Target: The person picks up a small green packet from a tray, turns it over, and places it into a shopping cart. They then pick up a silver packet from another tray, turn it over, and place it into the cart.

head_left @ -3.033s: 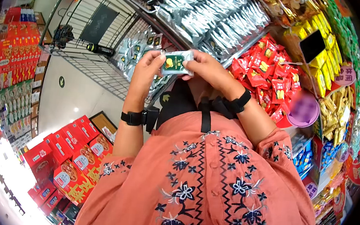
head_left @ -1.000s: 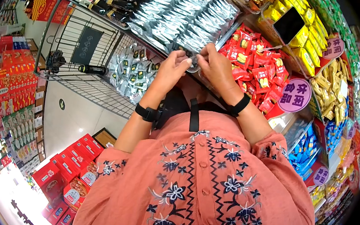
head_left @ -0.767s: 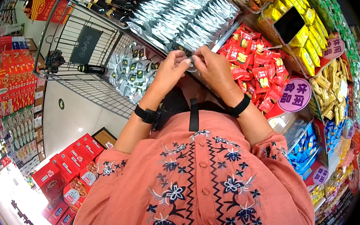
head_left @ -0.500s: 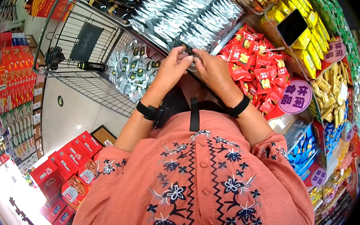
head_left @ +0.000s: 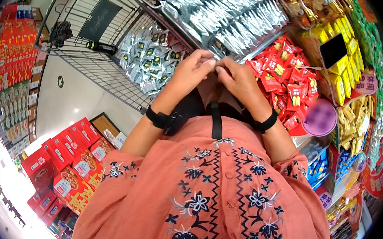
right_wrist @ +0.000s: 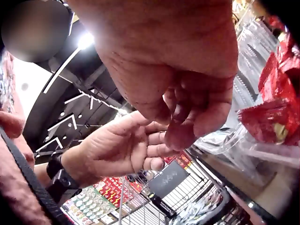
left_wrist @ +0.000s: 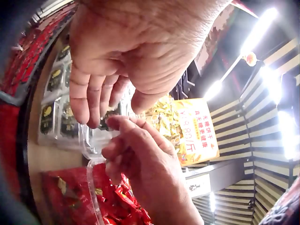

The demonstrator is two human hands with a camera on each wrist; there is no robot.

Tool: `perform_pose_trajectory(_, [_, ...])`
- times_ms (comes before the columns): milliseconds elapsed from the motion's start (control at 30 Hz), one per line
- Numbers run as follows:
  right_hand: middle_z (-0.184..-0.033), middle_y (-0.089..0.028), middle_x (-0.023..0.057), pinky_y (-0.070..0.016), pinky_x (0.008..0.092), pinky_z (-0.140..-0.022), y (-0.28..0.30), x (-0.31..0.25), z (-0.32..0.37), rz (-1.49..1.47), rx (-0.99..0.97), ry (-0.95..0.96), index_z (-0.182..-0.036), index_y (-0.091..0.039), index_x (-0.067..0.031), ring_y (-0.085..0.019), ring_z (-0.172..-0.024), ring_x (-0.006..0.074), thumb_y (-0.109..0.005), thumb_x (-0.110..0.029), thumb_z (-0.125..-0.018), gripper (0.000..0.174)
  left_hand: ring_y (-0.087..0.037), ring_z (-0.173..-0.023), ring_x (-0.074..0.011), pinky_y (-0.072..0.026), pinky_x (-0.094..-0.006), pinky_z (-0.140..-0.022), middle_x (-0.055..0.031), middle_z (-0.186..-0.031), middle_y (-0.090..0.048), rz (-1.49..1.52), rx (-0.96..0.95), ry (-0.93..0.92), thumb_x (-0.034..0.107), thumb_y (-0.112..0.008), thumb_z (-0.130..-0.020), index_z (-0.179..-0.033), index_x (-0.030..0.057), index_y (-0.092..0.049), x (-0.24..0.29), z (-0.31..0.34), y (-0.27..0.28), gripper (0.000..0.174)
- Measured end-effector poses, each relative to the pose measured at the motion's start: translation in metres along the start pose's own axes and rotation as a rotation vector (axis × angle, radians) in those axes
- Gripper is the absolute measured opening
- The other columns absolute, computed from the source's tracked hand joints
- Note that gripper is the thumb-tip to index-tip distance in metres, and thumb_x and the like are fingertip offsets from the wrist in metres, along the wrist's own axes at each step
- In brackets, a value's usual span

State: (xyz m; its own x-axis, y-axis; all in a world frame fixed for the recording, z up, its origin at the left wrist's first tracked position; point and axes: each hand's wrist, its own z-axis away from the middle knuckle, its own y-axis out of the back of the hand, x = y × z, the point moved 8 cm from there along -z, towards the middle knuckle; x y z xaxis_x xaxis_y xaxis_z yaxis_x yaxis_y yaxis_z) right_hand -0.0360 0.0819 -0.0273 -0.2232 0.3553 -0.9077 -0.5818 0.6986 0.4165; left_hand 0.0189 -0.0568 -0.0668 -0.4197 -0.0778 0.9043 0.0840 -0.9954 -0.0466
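My left hand (head_left: 192,69) and right hand (head_left: 239,80) meet at the fingertips before the front edge of a tray of silver packets (head_left: 224,16). In the left wrist view, the left hand (left_wrist: 136,56) has its fingers extended downward, thumb tip beside the right hand (left_wrist: 152,157). The right wrist view has the right hand (right_wrist: 187,93) with curled fingers, over the left palm (right_wrist: 115,145). I cannot tell whether the right fingers pinch anything. Silver packets with green labels (head_left: 147,55) lie loose in the wire cart to the left.
A wire shopping cart (head_left: 95,75) with a dark bottle (head_left: 101,47) stands left of the tray. Red packets (head_left: 287,78) fill a bin at right, beside yellow packets (head_left: 348,81) and a dark screen (head_left: 332,51). Stacked red boxes (head_left: 74,159) stand lower left.
Three seconds ago both hands held a silver packet with a green label; it no longer shows in them. The hands came together at the tray's edge, and the head view has shifted.
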Motion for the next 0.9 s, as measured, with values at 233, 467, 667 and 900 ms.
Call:
perform_pose_trajectory(233, [-0.097, -0.070, 0.0132, -0.0526, 0.0296, -0.077, -0.073, 0.010, -0.014, -0.186, -0.400, -0.112, -0.115, -0.065, 0.0022, -0.066, -0.086, 0.0148, -0.063, -0.015, -0.095, 0.026, -0.070, -0.093, -0.0171, -0.0540, -0.0277, -0.072, -0.0111, -0.108, -0.071, 0.031, 0.232, 0.186, 0.031, -0.060, -0.100, -0.121, 0.0004, -0.061, -0.086, 0.004, 0.117, 0.037])
perform_pose_trajectory(467, [-0.103, -0.070, 0.0160, -0.0545, 0.0328, -0.081, -0.136, 0.031, -0.039, -0.125, -0.513, -0.117, -0.116, -0.063, 0.0022, -0.070, -0.092, 0.0217, -0.067, -0.017, -0.094, 0.030, -0.065, -0.113, -0.0364, -0.0507, -0.0420, -0.097, -0.0241, -0.122, -0.067, -0.609, 0.355, 0.124, 0.030, -0.064, -0.093, -0.122, -0.0035, -0.064, -0.173, -0.063, 0.208, 0.045])
perform_pose_trajectory(667, [-0.099, -0.072, 0.0148, -0.0546, 0.0323, -0.080, -0.159, 0.056, -0.042, -0.187, -0.493, -0.293, -0.116, -0.064, 0.0012, -0.070, -0.091, 0.0196, -0.067, -0.018, -0.094, 0.029, -0.055, -0.122, -0.0436, -0.0443, -0.0472, -0.106, -0.0270, -0.121, -0.065, -0.966, 0.325, -0.037, 0.033, -0.064, -0.091, -0.130, 0.0021, -0.062, -0.227, -0.134, 0.212, 0.050])
perform_pose_trajectory(900, [-0.094, -0.073, 0.0185, -0.0563, 0.0358, -0.076, -0.157, 0.071, -0.045, -0.220, -0.439, -0.398, -0.112, -0.065, 0.0018, -0.073, -0.085, 0.0266, -0.067, -0.022, -0.093, 0.030, -0.049, -0.132, -0.0470, -0.0442, -0.0469, -0.109, -0.0334, -0.140, -0.050, -1.089, 0.091, 0.359, 0.030, -0.062, -0.092, -0.147, 0.0169, -0.049, -0.266, -0.176, 0.207, 0.058])
